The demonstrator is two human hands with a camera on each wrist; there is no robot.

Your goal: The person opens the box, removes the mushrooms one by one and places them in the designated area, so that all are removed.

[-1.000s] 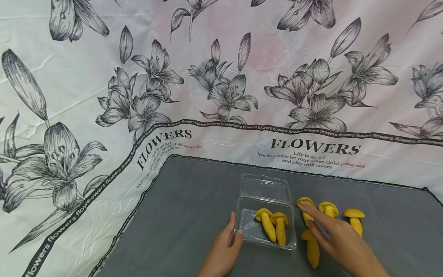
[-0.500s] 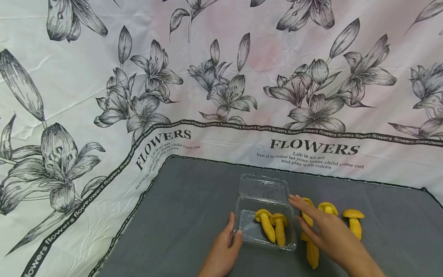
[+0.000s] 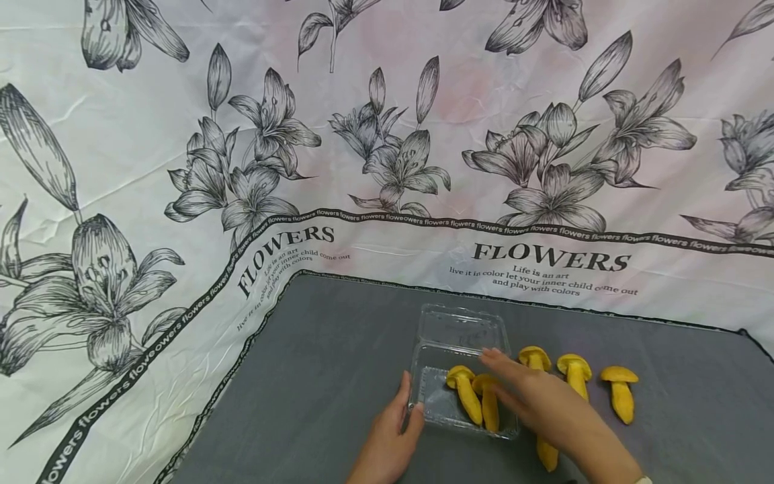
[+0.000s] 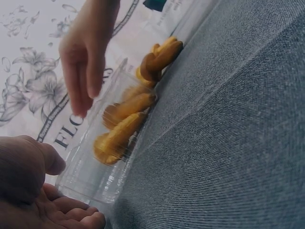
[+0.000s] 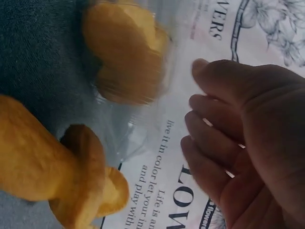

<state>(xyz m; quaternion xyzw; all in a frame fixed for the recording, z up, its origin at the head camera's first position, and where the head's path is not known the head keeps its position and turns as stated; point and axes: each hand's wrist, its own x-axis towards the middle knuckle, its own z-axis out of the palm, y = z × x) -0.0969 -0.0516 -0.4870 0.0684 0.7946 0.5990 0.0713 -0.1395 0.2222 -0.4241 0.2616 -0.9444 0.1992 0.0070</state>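
Note:
A clear plastic clamshell box [image 3: 435,417] stands with its lid folded back, two yellow mushrooms [image 3: 464,393] lying inside toward its right. My left hand [image 3: 390,430] holds the box's left side, thumb by the rim and fingers against the outer wall, as the left wrist view [image 4: 52,200] shows. Over the box's right edge hovers my right hand [image 3: 538,396], its fingers slightly bent and nothing between them. It partly hides the right-hand mushroom in the box. In the right wrist view that hand [image 5: 238,124] is apart from the mushrooms.
Several more yellow mushrooms lie right of the box: one behind my right hand [image 3: 535,357], others farther right [image 3: 619,393], one partly hidden under my wrist [image 3: 547,456]. Grey cloth [image 3: 320,356] covers the table. A white flower-printed sheet [image 3: 387,255] rises behind.
My right hand has moved left from the mushrooms on the table to over the box's right side, carrying nothing. My left hand and the box have stayed in place.

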